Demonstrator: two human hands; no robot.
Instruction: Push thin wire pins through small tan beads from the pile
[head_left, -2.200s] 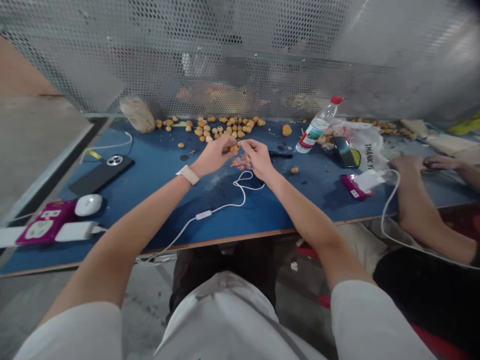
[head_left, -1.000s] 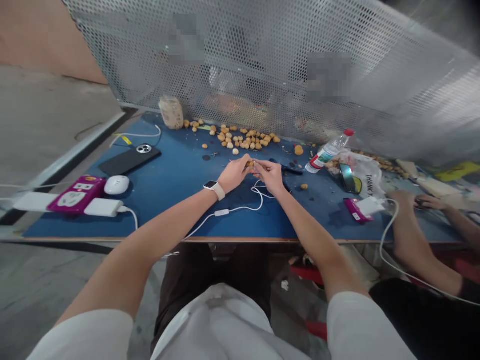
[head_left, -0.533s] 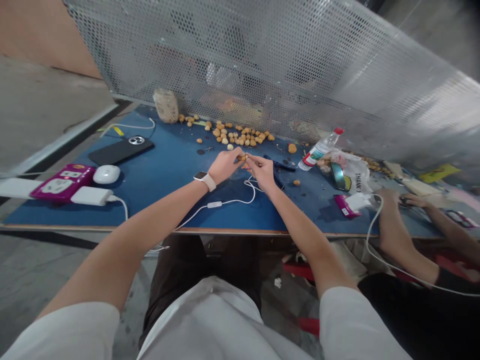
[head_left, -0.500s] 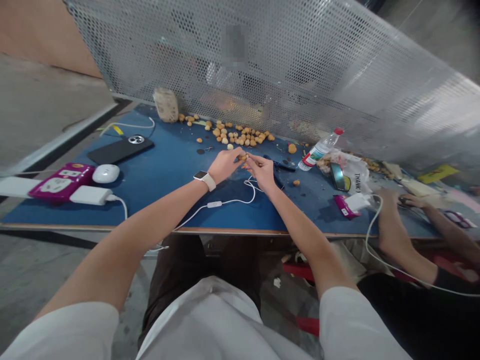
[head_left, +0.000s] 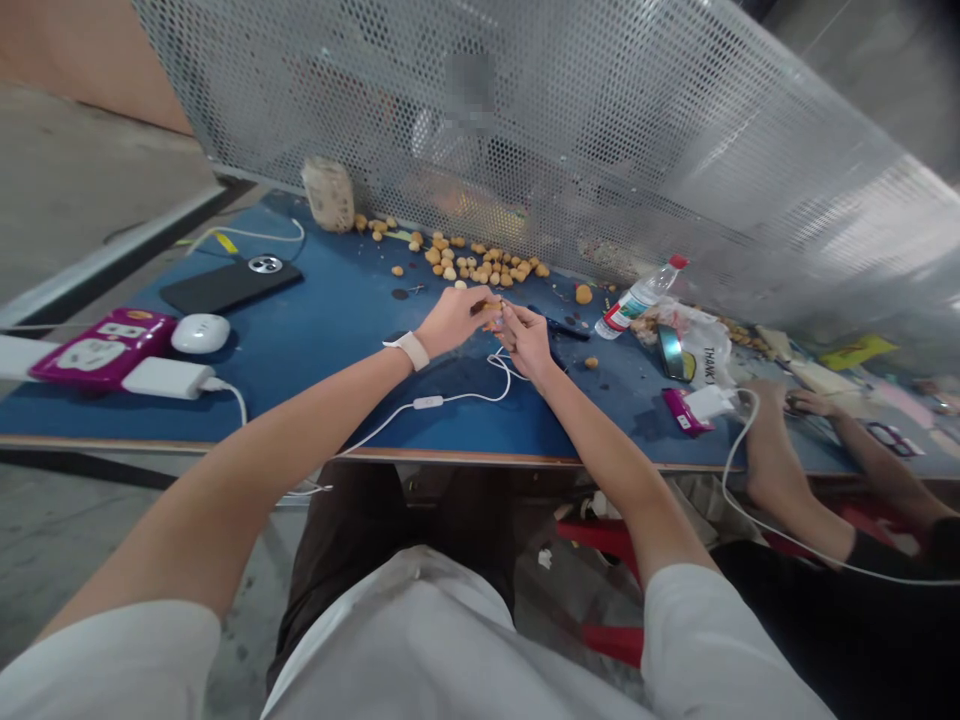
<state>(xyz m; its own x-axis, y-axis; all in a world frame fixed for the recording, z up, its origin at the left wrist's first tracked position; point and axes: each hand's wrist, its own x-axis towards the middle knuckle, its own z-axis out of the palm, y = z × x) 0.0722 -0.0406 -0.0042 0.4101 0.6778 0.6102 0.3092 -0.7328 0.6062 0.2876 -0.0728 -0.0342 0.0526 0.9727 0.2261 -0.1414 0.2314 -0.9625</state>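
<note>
Single head-worn camera, looking forward and down from above the person's chest. Frame runs from the white shirt front (head_left: 420,640) and dark trousers (head_left: 352,530) at bottom, across the near edge of the bench (head_left: 315,400), to the perforated metal screen (head_left: 525,130) beyond its far edge. Left hand (head_left: 454,320) and right hand (head_left: 527,342) sit close, mid-frame.

Small round golden-brown lumps (head_left: 484,270), lying in a loose scattered band, one thin brown piece (head_left: 480,307) pinched in the left hand (head_left: 452,322)

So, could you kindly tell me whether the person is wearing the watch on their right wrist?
No, the white-banded watch sits on the left wrist, while the right wrist is bare.
</note>
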